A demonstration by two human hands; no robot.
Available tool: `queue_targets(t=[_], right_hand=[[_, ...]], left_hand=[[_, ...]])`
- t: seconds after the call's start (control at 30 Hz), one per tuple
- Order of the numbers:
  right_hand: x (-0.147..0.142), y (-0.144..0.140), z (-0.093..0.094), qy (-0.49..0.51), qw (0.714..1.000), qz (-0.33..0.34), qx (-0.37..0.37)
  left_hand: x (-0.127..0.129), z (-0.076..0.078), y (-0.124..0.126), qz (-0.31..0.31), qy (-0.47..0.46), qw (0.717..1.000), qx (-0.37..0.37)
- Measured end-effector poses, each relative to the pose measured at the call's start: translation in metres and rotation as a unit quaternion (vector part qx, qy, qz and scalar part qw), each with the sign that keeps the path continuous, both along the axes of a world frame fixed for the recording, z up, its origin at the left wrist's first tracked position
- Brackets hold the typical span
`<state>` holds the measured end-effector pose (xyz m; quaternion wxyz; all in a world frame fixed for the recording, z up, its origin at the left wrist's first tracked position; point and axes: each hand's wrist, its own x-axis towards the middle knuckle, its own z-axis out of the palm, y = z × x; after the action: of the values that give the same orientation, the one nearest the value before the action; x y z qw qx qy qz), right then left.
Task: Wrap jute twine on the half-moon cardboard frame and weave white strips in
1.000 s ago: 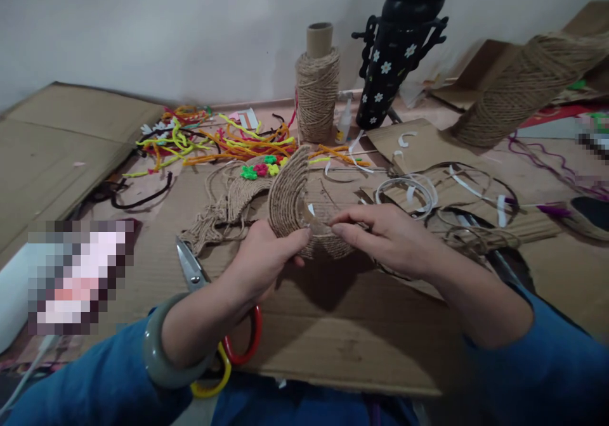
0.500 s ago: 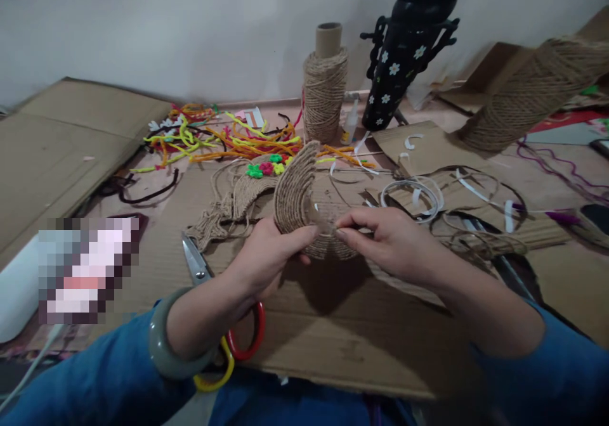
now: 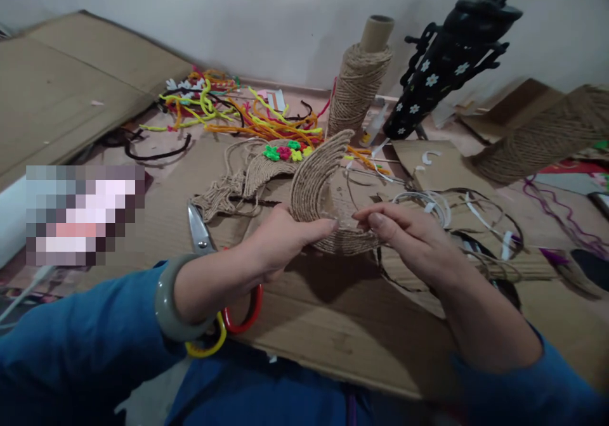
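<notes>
Fingers (image 3: 328, 225) of the left hand (image 3: 280, 245) pinch the lower edge of a crescent-shaped piece wrapped in jute cord (image 3: 316, 191), thumb on the near face, so the piece stands upright above the cardboard sheet (image 3: 333, 331) and its inner curve faces the other hand. The right hand (image 3: 409, 242) meets it from the opposite side, thumb and forefinger pressed together on something thin at the same edge, probably a strip or cord end, though what exactly cannot be told. Holding the crescent between both hands keeps the edge steady and turned toward the eyes. Just left of the left hand's fingers lie scissors (image 3: 200, 229) with red and yellow handles partly under the wrist, which wears a grey bangle (image 3: 174, 302). Beyond the fingers sits another jute piece with small coloured flowers (image 3: 284, 153), and farther off a tangle of coloured pipe cleaners (image 3: 228, 115). A spool of jute cord (image 3: 356, 83) stands upright behind them, beside a black stand with white flowers (image 3: 440, 64). To the right of the fingers white strips and wire loops (image 3: 428, 201) lie scattered, with a second jute spool (image 3: 542, 134) lying on its side well apart.
</notes>
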<state>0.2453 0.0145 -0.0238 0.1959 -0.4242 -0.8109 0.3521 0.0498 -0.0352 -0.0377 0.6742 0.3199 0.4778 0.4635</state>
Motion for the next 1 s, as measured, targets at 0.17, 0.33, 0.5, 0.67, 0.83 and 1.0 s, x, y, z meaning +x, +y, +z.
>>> queue_targets(t=[0.17, 0.33, 0.5, 0.67, 0.83, 1.0], right_hand=[[-0.01, -0.005, 0.003, -0.029, 0.999, 0.037, 0.007], [-0.013, -0.006, 0.003, -0.023, 0.999, 0.02, 0.019], [-0.001, 0.0, 0.001, -0.005, 0.999, 0.023, -0.027], [-0.003, -0.002, 0.005, -0.019, 0.999, 0.026, 0.016], [-0.011, -0.006, 0.005, -0.025, 0.996, 0.014, 0.08], [-0.005, -0.002, 0.003, -0.031, 0.999, 0.012, 0.013]], left_hand=[[0.001, 0.001, -0.001, 0.009, -0.024, 1.0, 0.0], [0.001, 0.002, -0.001, 0.015, -0.022, 1.0, -0.007], [0.0, 0.001, 0.001, 0.002, 0.012, 1.0, 0.002], [0.001, 0.0, 0.001, 0.01, 0.004, 1.0, -0.001], [0.001, 0.001, 0.001, 0.019, -0.054, 0.998, 0.022], [-0.001, -0.001, 0.002, 0.017, -0.045, 0.998, 0.028]])
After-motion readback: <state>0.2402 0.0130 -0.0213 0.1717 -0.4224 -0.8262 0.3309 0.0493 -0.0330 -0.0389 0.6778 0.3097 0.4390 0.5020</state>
